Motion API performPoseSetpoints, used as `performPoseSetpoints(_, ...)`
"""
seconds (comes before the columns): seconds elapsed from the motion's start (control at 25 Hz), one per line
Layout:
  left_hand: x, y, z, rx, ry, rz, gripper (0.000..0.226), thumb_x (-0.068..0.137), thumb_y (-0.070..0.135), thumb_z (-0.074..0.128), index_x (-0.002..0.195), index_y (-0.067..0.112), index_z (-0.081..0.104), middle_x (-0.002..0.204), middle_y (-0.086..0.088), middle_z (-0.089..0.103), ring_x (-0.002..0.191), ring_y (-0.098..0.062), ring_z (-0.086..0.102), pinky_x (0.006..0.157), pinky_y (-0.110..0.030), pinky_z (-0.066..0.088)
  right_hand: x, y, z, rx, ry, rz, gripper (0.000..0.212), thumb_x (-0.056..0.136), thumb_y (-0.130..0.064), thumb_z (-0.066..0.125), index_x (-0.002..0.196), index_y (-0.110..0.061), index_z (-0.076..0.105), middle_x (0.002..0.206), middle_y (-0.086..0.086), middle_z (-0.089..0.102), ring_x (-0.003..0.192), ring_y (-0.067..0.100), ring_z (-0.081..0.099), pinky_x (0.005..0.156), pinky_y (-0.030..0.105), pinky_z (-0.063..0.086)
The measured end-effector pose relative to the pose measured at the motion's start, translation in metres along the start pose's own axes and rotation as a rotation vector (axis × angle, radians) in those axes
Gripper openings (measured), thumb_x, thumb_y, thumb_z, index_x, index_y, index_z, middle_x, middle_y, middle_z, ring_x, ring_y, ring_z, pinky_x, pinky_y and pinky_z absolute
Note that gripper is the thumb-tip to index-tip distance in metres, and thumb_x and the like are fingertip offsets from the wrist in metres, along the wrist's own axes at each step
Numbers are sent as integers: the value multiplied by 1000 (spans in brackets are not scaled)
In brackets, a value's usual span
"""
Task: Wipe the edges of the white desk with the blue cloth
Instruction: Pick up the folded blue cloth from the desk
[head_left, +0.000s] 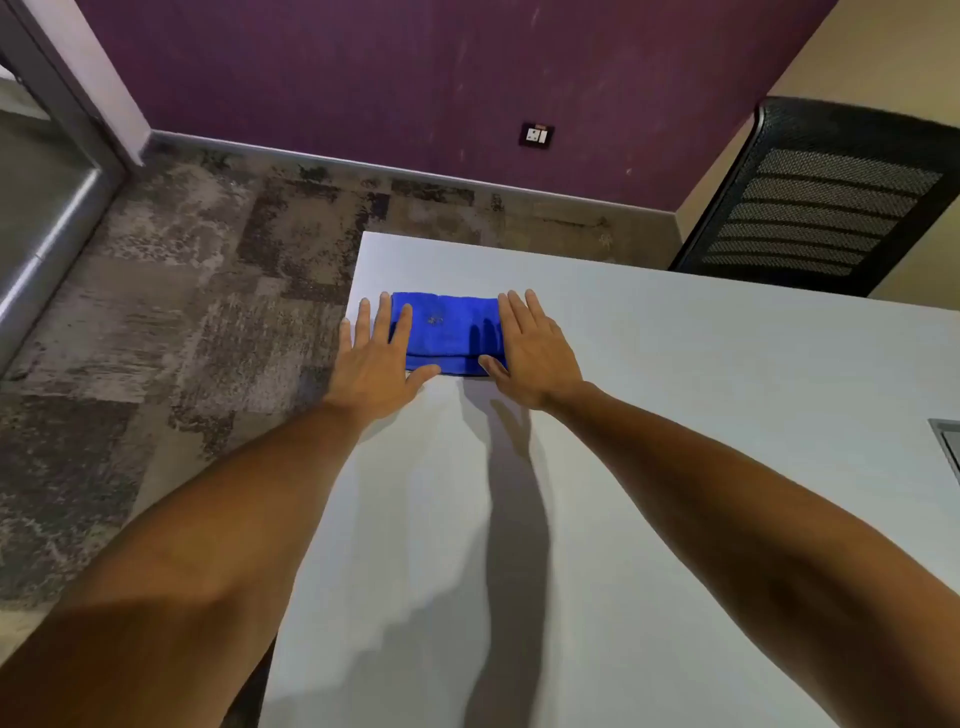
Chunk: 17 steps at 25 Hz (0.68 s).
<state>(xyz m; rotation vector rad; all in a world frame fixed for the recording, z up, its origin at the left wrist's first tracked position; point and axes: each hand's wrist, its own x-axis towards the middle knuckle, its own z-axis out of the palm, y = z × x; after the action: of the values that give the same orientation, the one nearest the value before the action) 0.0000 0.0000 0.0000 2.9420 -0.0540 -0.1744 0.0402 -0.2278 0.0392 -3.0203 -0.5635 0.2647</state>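
Near the white desk (649, 415) corner, folded blue cloth (447, 330) between flat, spread left hand (376, 358) and right hand (535, 353), gripping nothing

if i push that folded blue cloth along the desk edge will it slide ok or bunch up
The blue cloth looks like soft terry folded in layers, so it will probably flop if lifted and may unfold. The white desk looks smooth, so it should slide easily. With the left hand and right hand flat on its ends, bunching seems unlikely.
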Motion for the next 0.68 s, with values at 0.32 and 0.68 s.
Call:
performPoseSetpoints(0.32,21,27,17,-527,35,-219,85,98,48,48,157,11,0,165,-16,-2,150,-40,8,119,-52,17,15,8,19,-27,-75,87,76,103,-57,41,163,-18,16,170,15,12,152,44,18,122,52,24)
performPoseSetpoints(0.68,35,37,18,-881,200,-487,47,94,7,57,139,14,49,143,-15,43,124,-30,52,100,-30,42,26,7,22,430,-99,358,51,96,-6,56,146,-12,50,140,17,56,128,35,53,102,37,46)
